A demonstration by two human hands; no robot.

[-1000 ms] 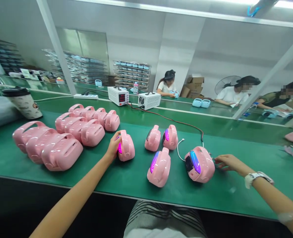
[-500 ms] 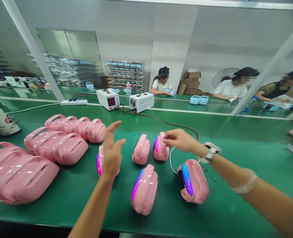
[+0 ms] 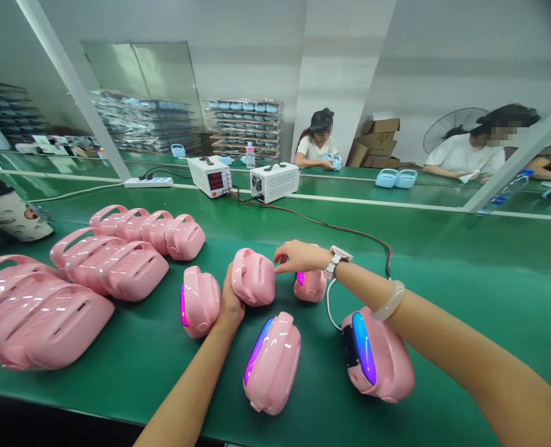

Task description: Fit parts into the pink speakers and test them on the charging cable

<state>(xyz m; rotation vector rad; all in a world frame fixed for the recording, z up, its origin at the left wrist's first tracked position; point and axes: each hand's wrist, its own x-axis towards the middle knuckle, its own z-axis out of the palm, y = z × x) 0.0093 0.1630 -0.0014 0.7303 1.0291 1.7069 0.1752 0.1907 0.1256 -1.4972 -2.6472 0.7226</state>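
My left hand (image 3: 231, 304) grips a pink handbag-shaped device (image 3: 253, 277) from below and holds it tilted, a little above the green bench (image 3: 466, 292). My right hand (image 3: 298, 256), a watch on its wrist, reaches across with its fingers curled at that device's right side, above another pink device (image 3: 310, 285) glowing purple. A lit pink device (image 3: 199, 300) stands just left of my left hand. Two more lit ones lie nearer me, one in the middle (image 3: 272, 361) and one at the right (image 3: 378, 355) with a white cable (image 3: 328, 305) beside it.
Rows of unlit pink devices (image 3: 130, 264) fill the left of the bench. Two white power supplies (image 3: 275, 181) and a power strip (image 3: 148, 182) stand behind, with red and black leads running right. A cup (image 3: 12, 211) lies at far left. Other people work at the far bench.
My left hand went from open in the air to gripping a pink device and lifting it. My right hand shifted left from the far device to the lifted one.
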